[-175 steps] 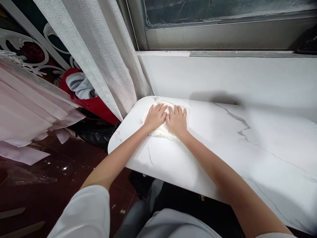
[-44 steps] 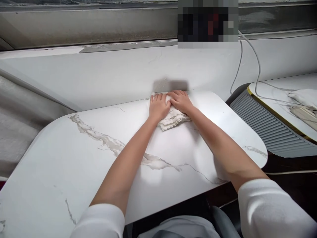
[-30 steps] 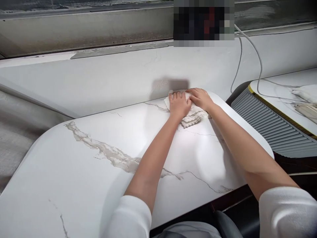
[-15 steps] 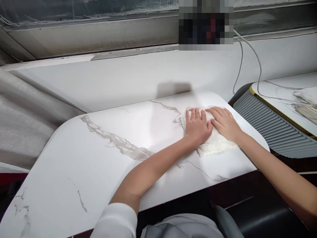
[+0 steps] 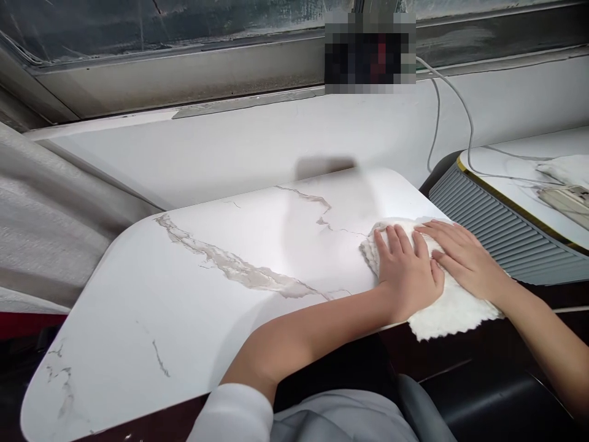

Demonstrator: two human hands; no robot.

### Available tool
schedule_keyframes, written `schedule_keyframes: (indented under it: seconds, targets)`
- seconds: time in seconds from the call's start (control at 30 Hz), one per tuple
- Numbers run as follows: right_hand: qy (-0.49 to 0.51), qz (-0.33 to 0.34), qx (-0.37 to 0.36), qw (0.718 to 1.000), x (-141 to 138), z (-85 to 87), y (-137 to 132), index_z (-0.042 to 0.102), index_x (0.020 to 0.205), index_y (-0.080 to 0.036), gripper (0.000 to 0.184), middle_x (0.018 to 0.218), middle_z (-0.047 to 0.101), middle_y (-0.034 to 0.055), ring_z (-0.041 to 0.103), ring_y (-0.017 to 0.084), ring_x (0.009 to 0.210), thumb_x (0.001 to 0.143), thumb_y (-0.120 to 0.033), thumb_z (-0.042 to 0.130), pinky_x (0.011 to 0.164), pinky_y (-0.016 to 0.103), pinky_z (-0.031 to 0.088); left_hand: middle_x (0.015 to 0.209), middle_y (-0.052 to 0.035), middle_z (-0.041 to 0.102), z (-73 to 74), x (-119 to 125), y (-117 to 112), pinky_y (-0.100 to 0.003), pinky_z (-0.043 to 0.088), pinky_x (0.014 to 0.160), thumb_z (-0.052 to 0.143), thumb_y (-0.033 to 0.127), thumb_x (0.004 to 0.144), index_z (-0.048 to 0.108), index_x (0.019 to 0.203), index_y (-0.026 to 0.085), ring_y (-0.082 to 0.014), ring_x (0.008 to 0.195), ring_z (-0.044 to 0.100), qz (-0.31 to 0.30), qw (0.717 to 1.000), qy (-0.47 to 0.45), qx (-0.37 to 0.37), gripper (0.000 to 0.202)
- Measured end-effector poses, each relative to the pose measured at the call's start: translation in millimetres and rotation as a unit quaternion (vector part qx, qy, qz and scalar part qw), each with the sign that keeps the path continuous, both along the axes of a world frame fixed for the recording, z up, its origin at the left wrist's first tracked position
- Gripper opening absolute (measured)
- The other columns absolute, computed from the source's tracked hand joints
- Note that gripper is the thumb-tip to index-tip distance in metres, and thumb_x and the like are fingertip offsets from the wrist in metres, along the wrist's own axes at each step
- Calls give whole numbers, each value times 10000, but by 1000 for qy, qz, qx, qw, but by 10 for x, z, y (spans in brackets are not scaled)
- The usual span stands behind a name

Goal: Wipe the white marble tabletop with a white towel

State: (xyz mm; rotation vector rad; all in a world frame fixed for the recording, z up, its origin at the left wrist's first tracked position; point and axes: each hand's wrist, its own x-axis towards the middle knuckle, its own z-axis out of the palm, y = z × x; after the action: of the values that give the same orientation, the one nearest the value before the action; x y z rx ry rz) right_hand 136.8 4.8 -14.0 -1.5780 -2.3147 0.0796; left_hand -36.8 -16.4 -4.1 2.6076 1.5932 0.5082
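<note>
Presently, with the fingers (image 5: pixel 394 240) of the left hand (image 5: pixel 409 276) stretched out and a little spread, lying flat on a white cloth (image 5: pixel 455 313) and not closed around it. Likewise for the right hand (image 5: pixel 473 261): laid palm-down upon the same cloth, extended, not seen to grip. Pointing away and slightly left on the one side, more across to the left on the other; almost meeting at the thumbs, impossible to tell if touching. Located directly under both hands, so without any nearer one: left hand upon the left part, right hand upon the right. Coming out at far left as a folded, wavy border, and toward the body as a loose flap, past the near edge of the tabletop (image 5: pixel 197 331). Running slantwise, as it seems, from far left to near right, though too much covered for being sure. Mattering most, to judge from here: at the tabletop's right end, with only part supported. Farther out, bordered behind by the white wall (image 5: pixel 239 144), and rightward by a ribbed cabinet (image 5: pixel 501 227).
</note>
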Motion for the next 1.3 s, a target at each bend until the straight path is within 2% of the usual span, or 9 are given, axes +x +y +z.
schedule_keyframes:
  seconds: [0.1,0.23,0.4,0.6,0.77,0.93,1.13,1.3]
  targets:
    - [0,-18,-13,1000,157,20,103,514,1372,-384,492,1453,565,68,448,294,1408,920,-389,318,1197,550,252,1512,-266,457,5,170,99,-615,266,1191,309,373,1013,402,1494,21,-399,1452,362,2,1000,5,9,603]
    - [-7,-31,-40,999,286,70,287,516,1364,-326,501,1445,564,68,439,305,1408,940,-431,271,1174,593,276,1515,-236,470,9,363,277,-592,258,1197,303,366,1016,418,1493,51,-368,1452,373,17,1000,11,8,583]
    - [-6,1,-36,999,288,97,606,512,1390,-287,497,1459,538,67,443,283,1387,954,-367,288,1165,525,333,1513,-240,468,-2,455,543,-596,241,1196,335,343,1007,422,1487,46,-371,1447,373,40,999,3,11,572]
    - [3,3,-27,1000,70,83,1148,528,1399,-244,514,1458,541,76,462,299,1348,939,-318,310,1141,523,367,1498,-224,485,1,277,1056,-561,223,1212,331,329,1002,441,1473,73,-343,1437,391,54,999,1,6,547]
    - [3,4,-10,1000,-116,37,1677,539,1387,-258,517,1417,571,90,461,328,1341,914,-299,336,1074,567,417,1538,-173,452,12,100,1537,-529,169,1244,325,345,1001,418,1495,116,-295,1463,353,68,997,4,-34,552]
    - [-6,2,-14,1000,-224,12,2108,546,1396,-234,526,1423,559,117,455,360,1338,907,-302,364,1056,596,411,1530,-128,466,8,-17,1926,-499,155,1253,307,380,1000,426,1494,151,-267,1462,348,78,996,-9,-45,557]
    - [-6,-3,-9,1000,-413,25,2445,519,1429,-236,539,1424,561,115,463,348,1324,932,-325,331,1044,568,420,1461,-113,530,8,-199,2310,-477,155,1250,319,387,994,456,1471,180,-246,1411,400,72,996,-31,-43,538]
    - [28,-21,4,999,-507,2,2592,563,1377,-271,500,1400,590,95,487,355,1297,922,-327,364,1012,561,441,1432,-107,554,9,-264,2440,-467,168,1245,304,379,989,494,1436,193,-249,1391,418,84,994,-47,-45,520]
